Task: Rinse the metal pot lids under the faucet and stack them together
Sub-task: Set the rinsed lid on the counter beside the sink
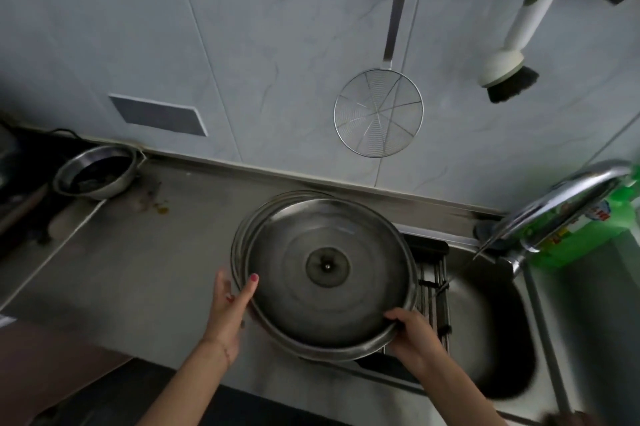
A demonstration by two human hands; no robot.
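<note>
A stack of round metal pot lids (329, 273) lies upside down over the left edge of the sink, the top lid showing its hollow inner side and a dark centre disc. More lid rims (242, 235) peek out behind it at the upper left. My left hand (230, 308) grips the stack's left rim, thumb over the edge. The lower right rim is held by my right hand (412, 335). The chrome faucet (561, 204) arches in from the right, its spout over the sink, well right of the lids. No water stream is visible.
A steel sink (491, 315) with a dark drain rack (434, 290) lies under and right of the lids. A steel bowl (95, 171) stands at the counter's back left. A wire skimmer (378, 112) and a brush (509, 77) hang on the wall. A green bottle (585, 231) stands behind the faucet.
</note>
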